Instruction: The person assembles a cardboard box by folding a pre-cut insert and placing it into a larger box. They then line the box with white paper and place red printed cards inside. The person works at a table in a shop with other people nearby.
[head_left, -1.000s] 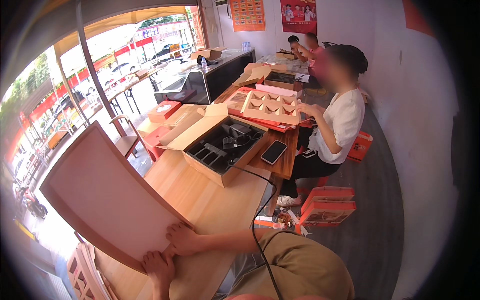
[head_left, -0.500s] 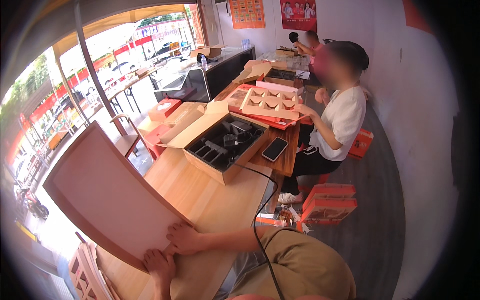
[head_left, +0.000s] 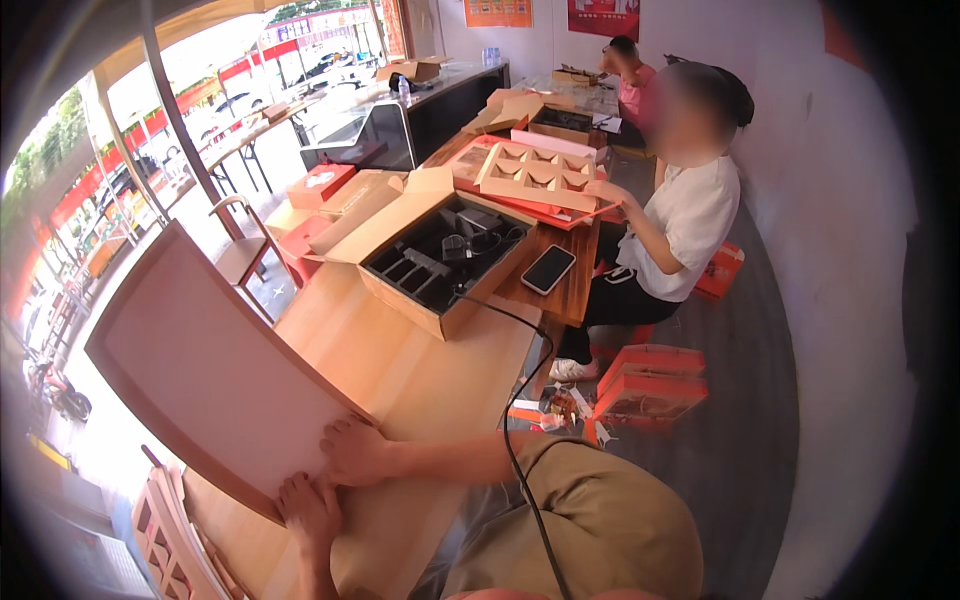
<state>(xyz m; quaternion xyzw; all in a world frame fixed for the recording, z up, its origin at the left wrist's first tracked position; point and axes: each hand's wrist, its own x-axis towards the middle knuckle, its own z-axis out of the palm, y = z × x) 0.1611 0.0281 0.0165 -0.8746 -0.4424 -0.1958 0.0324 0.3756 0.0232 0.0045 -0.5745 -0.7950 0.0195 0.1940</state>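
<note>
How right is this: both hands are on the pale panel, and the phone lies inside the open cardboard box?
Not quite: the phone lies on the wooden table beside the open cardboard box, not inside it, as the head view shows. The rest stands: left hand and right hand are on the pale panel.

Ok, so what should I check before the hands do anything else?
1. Left hand touching the pale panel: ok, at its lower end.
2. Right hand touching it too: ok, beside the left hand.
3. Firm hold on the panel: cannot tell, pressure doesn't show.
4. Open carton apart from the panel: ok, there's bare table between.
5. Phone away from both hands: ok.
6. Black cable off the right forearm: cannot tell, they cross in this view.
</note>
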